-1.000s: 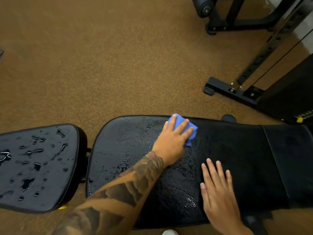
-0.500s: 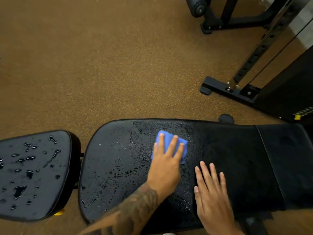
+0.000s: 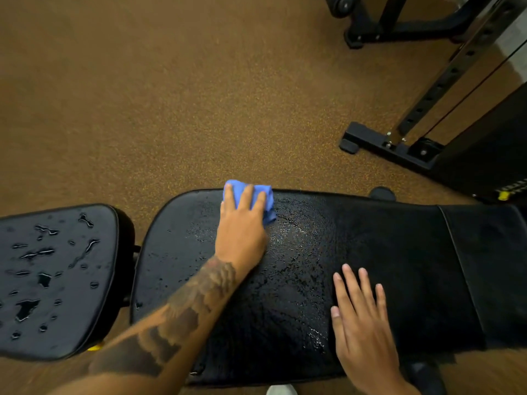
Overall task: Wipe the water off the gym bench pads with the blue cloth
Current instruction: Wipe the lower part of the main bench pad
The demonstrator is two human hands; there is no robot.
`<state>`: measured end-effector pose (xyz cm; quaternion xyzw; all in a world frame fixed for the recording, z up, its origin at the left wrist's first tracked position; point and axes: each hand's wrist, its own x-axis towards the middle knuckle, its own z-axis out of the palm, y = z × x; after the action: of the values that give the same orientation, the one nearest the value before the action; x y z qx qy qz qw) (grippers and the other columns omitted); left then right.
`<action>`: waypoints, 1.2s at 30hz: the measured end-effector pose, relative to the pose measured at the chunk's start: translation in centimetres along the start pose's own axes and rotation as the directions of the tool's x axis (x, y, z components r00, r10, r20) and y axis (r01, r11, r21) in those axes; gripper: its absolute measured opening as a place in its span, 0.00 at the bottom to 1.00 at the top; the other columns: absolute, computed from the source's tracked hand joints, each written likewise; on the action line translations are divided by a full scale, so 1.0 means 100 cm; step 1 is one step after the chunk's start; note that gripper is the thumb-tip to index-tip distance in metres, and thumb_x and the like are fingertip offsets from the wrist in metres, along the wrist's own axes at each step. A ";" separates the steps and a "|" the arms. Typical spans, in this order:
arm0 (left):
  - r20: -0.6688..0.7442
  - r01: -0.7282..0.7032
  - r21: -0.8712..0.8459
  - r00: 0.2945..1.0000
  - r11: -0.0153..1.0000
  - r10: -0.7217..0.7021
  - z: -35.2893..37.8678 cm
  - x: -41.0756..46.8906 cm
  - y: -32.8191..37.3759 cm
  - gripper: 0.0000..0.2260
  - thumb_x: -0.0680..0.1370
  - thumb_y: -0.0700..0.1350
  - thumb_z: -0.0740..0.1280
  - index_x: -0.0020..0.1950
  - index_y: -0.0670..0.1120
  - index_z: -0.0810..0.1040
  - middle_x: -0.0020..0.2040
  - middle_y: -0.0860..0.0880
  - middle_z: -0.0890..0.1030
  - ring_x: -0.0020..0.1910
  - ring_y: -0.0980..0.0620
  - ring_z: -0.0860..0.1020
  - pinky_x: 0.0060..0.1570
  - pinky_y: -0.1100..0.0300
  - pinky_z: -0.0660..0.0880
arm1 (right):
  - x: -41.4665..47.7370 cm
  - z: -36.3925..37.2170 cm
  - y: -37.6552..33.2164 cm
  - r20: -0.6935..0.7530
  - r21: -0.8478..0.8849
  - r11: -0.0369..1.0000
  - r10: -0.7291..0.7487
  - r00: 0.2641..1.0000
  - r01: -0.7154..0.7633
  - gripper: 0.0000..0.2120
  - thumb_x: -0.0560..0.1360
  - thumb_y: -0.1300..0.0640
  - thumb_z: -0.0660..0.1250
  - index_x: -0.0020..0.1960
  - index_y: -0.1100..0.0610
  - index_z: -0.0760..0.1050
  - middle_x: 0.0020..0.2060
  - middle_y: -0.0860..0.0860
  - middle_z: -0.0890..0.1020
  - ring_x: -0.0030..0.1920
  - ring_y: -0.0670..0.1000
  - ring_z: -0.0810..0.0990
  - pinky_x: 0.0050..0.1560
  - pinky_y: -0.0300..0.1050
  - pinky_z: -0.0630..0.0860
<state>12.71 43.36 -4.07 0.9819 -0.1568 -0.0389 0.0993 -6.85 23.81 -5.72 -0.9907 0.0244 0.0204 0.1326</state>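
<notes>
Head view, steeply down, close over bench pad (image 3: 370,238)

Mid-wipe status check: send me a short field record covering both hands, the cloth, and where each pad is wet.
left hand: fingers straight, pressing the blue cloth against the far edge of the long pad
right hand: flat on the long pad near its near edge, holding nothing
blue cloth: bunched under the left fingers
long pad: wet sheen over the middle; right end looks matte
seat pad: to the left, puddles all over, no hand on it
</notes>
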 end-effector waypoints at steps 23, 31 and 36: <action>-0.132 0.065 -0.043 0.989 0.997 -0.070 -0.023 -0.064 -0.130 0.20 0.76 0.39 0.55 0.67 0.41 0.73 0.69 0.40 0.71 0.66 0.27 0.64 0.68 0.37 0.63 | 0.001 0.002 -0.001 -0.033 -0.015 1.000 0.012 0.999 -0.013 0.28 0.83 0.47 0.42 0.74 0.61 0.65 0.76 0.55 0.63 0.76 0.58 0.57 0.74 0.57 0.50; -0.012 -0.164 -0.066 0.986 0.984 0.164 -0.005 -0.099 -0.027 0.26 0.71 0.40 0.54 0.69 0.43 0.71 0.72 0.43 0.69 0.72 0.30 0.58 0.65 0.35 0.65 | 0.002 0.003 -0.001 -0.021 -0.021 1.000 0.016 1.000 -0.016 0.28 0.83 0.47 0.42 0.74 0.60 0.64 0.76 0.54 0.62 0.76 0.58 0.57 0.75 0.55 0.47; 0.025 -0.219 0.008 0.975 0.976 0.219 -0.010 -0.025 -0.038 0.27 0.71 0.38 0.61 0.70 0.43 0.70 0.72 0.41 0.69 0.72 0.28 0.58 0.67 0.34 0.61 | 0.003 0.000 -0.002 -0.015 -0.018 1.000 0.007 1.000 -0.008 0.28 0.83 0.47 0.41 0.75 0.59 0.61 0.76 0.54 0.61 0.77 0.58 0.55 0.75 0.55 0.46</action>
<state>11.60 47.82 -3.76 0.9586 -0.2653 -0.0389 0.0959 -6.57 23.97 -5.65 -0.9918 0.0289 0.0139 0.1233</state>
